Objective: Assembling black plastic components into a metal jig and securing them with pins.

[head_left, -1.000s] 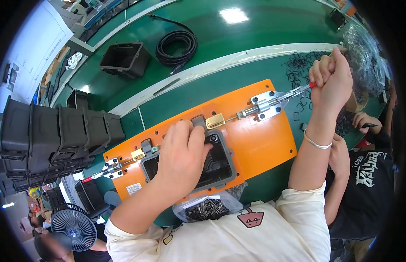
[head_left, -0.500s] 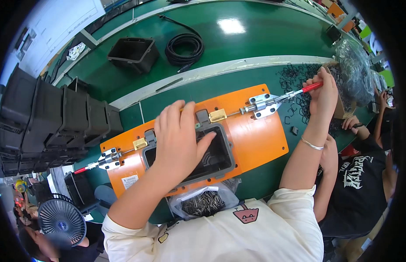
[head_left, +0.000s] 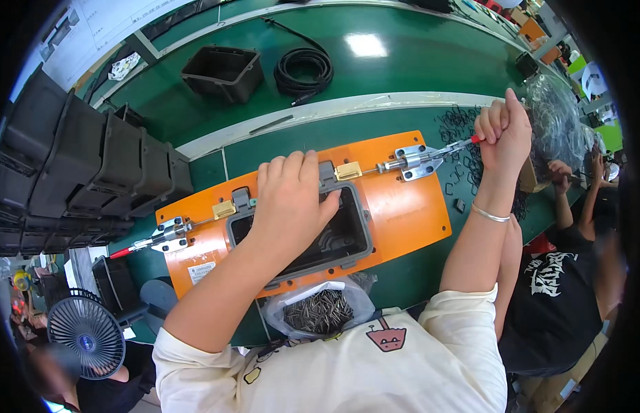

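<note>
A dark grey plastic box (head_left: 354,260) with an open top sits in an orange fixture plate (head_left: 409,213). My left hand (head_left: 289,203) lies across the box, its fingers stretched over the far rim and its thumb spread over the opening; it hides part of the interior. My right hand (head_left: 502,134) is closed around the red handle of the right toggle clamp (head_left: 420,162). Its rod runs to a brass-coloured block (head_left: 348,171) beside a latch on the box. Another toggle clamp (head_left: 170,235), with a red handle, and a second brass-coloured block (head_left: 224,210) are on the left.
A bag of screws (head_left: 318,310) lies between the plate and my body. Stacked dark boxes (head_left: 79,158) stand left, near a fan (head_left: 86,337). Beyond are another box (head_left: 223,72) and a coiled cable (head_left: 303,74). Black clips (head_left: 461,127) lie right, near a co-worker (head_left: 554,296).
My right hand, still on the red clamp handle, has shifted slightly left, with its grip changed. The left hand stays on the box. The whole view has shifted a little.
</note>
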Demonstrator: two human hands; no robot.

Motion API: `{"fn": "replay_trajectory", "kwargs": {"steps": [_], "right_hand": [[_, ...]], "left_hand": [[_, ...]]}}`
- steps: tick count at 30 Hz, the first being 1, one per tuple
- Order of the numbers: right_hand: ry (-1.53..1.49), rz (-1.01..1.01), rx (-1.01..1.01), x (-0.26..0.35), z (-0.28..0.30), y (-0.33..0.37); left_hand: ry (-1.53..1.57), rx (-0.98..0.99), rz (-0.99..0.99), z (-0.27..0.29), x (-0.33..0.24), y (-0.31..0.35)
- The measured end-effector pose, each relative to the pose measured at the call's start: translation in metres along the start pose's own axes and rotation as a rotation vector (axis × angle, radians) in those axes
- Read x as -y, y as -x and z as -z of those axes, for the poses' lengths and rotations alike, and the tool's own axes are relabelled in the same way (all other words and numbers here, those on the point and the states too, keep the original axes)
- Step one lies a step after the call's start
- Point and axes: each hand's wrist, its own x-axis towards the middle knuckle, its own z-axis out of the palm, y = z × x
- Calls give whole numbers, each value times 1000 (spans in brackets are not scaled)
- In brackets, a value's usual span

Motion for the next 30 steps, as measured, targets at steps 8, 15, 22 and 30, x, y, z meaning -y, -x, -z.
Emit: {"fn": "replay_trajectory", "kwargs": {"steps": [8,15,22,30], "right_hand": [[166,65,-101,3,-16,4],[89,-33,-160,-6,25,-3],[1158,372,-376,-12,21,-3],[1080,83,1026,-53,-123,43]], "left_hand": [[0,56,48,1,-3,2],[85,87,109,4,-4,0],[226,190,-86,42,-45,31],[70,326,-97,15,-72,55]]}}
